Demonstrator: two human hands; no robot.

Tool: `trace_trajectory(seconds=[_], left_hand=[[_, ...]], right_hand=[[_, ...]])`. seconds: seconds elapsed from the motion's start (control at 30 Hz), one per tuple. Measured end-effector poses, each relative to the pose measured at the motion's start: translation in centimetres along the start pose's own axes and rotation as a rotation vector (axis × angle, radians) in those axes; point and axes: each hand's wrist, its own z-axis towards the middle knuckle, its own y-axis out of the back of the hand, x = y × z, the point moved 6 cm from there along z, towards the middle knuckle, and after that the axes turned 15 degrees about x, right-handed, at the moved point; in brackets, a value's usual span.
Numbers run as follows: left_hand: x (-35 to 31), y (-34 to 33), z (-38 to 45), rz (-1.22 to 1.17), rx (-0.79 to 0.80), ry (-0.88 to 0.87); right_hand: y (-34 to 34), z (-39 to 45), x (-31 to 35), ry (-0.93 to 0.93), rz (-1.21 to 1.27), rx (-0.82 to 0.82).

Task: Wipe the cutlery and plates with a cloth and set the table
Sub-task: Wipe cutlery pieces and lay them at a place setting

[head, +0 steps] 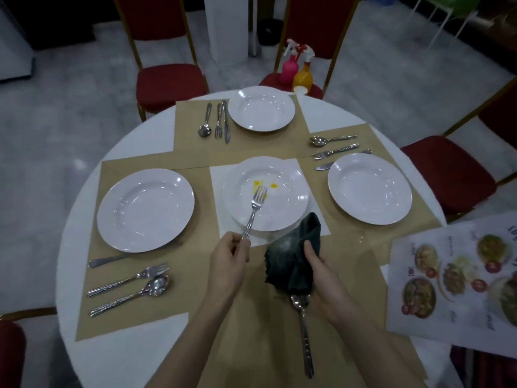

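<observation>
My left hand (pixel 228 260) pinches the handle of a fork (pixel 254 211), whose tines hover over the centre plate (pixel 291 204). That plate carries yellow smears and tops a small stack. My right hand (pixel 321 278) grips a dark green cloth (pixel 291 256) just right of the fork handle. A spoon (pixel 303 329) lies on the brown mat below the cloth, its bowl partly covered. Clean white plates sit at the left (pixel 145 210), far (pixel 261 107) and right (pixel 369 191) places, each with a spoon, fork and knife beside it.
Brown paper mats (pixel 195 152) cover the round white table (pixel 117 357). A picture menu (pixel 458 281) lies at the right edge. Pink and orange spray bottles (pixel 296 70) stand on a red chair beyond the table. Red chairs ring the table.
</observation>
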Motion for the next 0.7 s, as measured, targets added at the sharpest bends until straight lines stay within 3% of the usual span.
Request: trace_trajectory(seconds=[0.27, 0.5, 0.7], left_hand=[[1.0, -6.6, -10.4, -0.097, 0.026, 0.005], [0.1, -10.4, -13.0, 0.066, 0.139, -0.006], [0.9, -11.5, -14.1, 0.029, 0.206, 0.087]], right_hand=[[0.0, -3.5, -0.4, 0.040, 0.060, -0.009], [-0.8, -7.0, -0.3, 0.025, -0.055, 0.045], [1.5, -5.8, -1.2, -0.026, -0.237, -0.066]])
